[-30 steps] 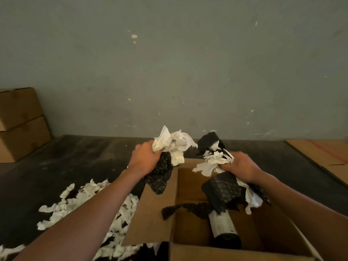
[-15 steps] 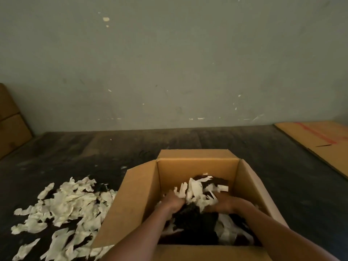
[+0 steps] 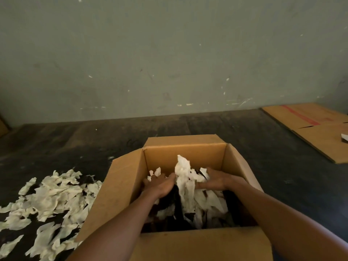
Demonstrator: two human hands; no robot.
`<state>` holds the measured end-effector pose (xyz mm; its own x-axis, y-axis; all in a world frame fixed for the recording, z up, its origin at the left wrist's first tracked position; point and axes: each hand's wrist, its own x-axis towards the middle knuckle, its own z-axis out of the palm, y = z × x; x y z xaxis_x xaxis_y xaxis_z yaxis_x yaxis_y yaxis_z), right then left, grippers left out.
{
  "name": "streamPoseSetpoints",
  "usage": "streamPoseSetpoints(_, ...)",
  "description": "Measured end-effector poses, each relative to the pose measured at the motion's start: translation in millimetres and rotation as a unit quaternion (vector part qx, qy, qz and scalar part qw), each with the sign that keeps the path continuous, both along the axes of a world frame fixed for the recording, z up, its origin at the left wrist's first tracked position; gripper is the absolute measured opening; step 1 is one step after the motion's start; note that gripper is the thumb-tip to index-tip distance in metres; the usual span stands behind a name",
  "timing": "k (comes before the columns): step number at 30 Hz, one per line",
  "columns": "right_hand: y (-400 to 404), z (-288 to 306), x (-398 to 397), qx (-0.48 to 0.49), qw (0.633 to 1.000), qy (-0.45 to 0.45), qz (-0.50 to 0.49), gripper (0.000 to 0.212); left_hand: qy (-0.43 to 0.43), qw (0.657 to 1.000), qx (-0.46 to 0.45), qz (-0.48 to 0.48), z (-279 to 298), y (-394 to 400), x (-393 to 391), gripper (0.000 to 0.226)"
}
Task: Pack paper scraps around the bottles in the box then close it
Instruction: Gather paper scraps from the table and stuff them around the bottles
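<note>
Crumpled white and black paper scraps (image 3: 185, 187), likely light and springy, fill the open brown cardboard box (image 3: 184, 161); left hand (image 3: 160, 184) and right hand (image 3: 214, 180) press them from both sides, fingers loosely curled.

Open brown cardboard box (image 3: 188, 155) on dark floor, flaps out, filled with white and black paper scraps (image 3: 185, 182); more white scraps heaped just left. Bottles hidden.

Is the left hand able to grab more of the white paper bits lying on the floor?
Probably yes. The left hand is inside the box now, pressing scraps, but the pile of white paper scraps lies on the floor just left of the box, with nothing between except the open left flap, which it would pass over.
</note>
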<state>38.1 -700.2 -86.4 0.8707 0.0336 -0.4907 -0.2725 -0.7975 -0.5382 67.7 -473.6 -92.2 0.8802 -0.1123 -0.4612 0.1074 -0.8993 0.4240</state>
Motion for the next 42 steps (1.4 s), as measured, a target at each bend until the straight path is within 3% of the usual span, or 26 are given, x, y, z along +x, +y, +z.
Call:
streamPoseSetpoints(5,-2,29,1,0.002,0.996,-0.084,-0.020,0.105,-0.065,0.998,-0.002,-0.023,9,1,6,0.056)
streamPoseSetpoints(7,-2,32,3,-0.032,0.991,-0.126,-0.028,0.093,-0.118,0.992,0.009,-0.045,11,1,6,0.055)
streamPoseSetpoints(9,-1,30,3,-0.089,0.987,-0.131,-0.016,0.080,-0.113,0.991,-0.006,-0.067,10,2,3,0.060)
streamPoseSetpoints(11,2,24,-4,-0.110,0.990,-0.087,0.016,0.074,-0.064,0.992,-0.037,-0.107,4,4,-2,0.071)
streamPoseSetpoints(13,2,7,-16,-0.118,0.990,0.020,0.075,0.077,0.022,0.988,-0.037,-0.149,-7,7,-11,0.079)
streamPoseSetpoints(15,2,-15,-31,-0.143,0.971,0.135,0.136,0.081,0.105,0.972,0.056,-0.202,-20,10,-23,0.076)
streamPoseSetpoints(17,2,-32,-39,-0.184,0.956,0.158,0.164,0.077,0.136,0.954,0.138,-0.230,-29,13,-31,0.068)
streamPoseSetpoints(19,3,-33,-34,-0.192,0.963,0.109,0.156,0.066,0.107,0.949,0.179,-0.235,-29,16,-30,0.060)
streamPoseSetpoints(22,1,-9,-18,-0.246,0.961,-0.008,0.126,0.054,-0.015,0.938,0.248,-0.242,-12,16,-27,0.070)
streamPoseSetpoints(25,1,12,-10,-0.237,0.959,-0.125,0.090,0.041,-0.128,0.942,0.240,-0.194,6,15,-23,0.066)
streamPoseSetpoints(26,2,14,-10,-0.202,0.966,-0.114,0.110,0.034,-0.127,0.953,0.201,-0.187,6,15,-20,0.059)
streamPoseSetpoints(28,4,2,-15,-0.129,0.972,0.044,0.189,0.032,-0.030,0.973,0.103,-0.204,3,16,-16,0.042)
streamPoseSetpoints(30,10,-16,-28,-0.151,0.925,0.242,0.250,0.040,0.106,0.951,0.128,-0.261,-7,18,-21,0.039)
streamPoseSetpoints(31,12,-22,-32,-0.196,0.901,0.278,0.269,0.044,0.157,0.932,0.174,-0.277,-13,19,-24,0.044)
streamPoseSetpoints(32,13,-26,-34,-0.240,0.890,0.271,0.278,0.046,0.193,0.916,0.216,-0.278,-19,20,-24,0.049)
streamPoseSetpoints(34,13,-21,-28,-0.267,0.905,0.198,0.265,0.044,0.207,0.905,0.255,-0.270,-23,19,-21,0.054)
streamPoseSetpoints(37,3,2,-3,-0.235,0.950,0.065,0.194,0.030,0.137,0.914,0.265,-0.276,-17,11,0,0.046)
streamPoseSetpoints(40,-8,0,23,-0.199,0.973,-0.021,0.112,0.027,0.008,0.965,0.167,-0.204,-8,4,23,0.035)
streamPoseSetpoints(42,-13,-18,34,-0.181,0.978,-0.018,0.100,0.049,-0.033,0.983,0.077,-0.161,-7,1,32,0.040)
